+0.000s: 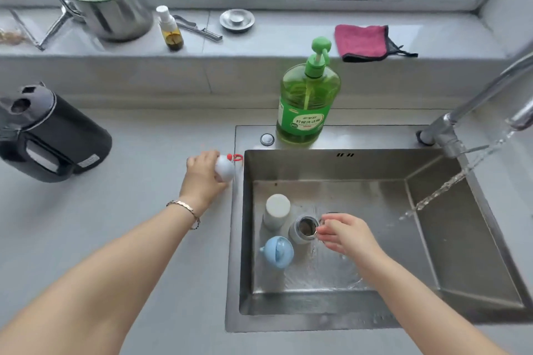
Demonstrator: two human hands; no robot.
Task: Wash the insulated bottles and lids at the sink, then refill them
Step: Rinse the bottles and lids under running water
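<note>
An open bottle [303,230] stands upright on the floor of the steel sink [331,161], its steel mouth facing up. The right hand [347,235] reaches it from the right, with its fingertips [319,230] closed on the near rim in a pinch. Just left of it stands a white cylindrical bottle [277,209], flat end up, and in front of that lies a blue lid [277,251] with a handle across its top; water spreads over the sink floor around them. On the grey counter, right at the sink's left edge, the left hand [202,177] has its fingers curled round a white lid [225,168] with a red loop; a bracelet [184,209] circles that wrist. A stream of water [450,186] runs from the faucet [450,130] at the right toward the sink's right side. A green dish soap pump bottle [307,101] stands behind the basin, a black electric kettle [54,135] at far left, and a pink cloth [362,42] lies on the sill.
</note>
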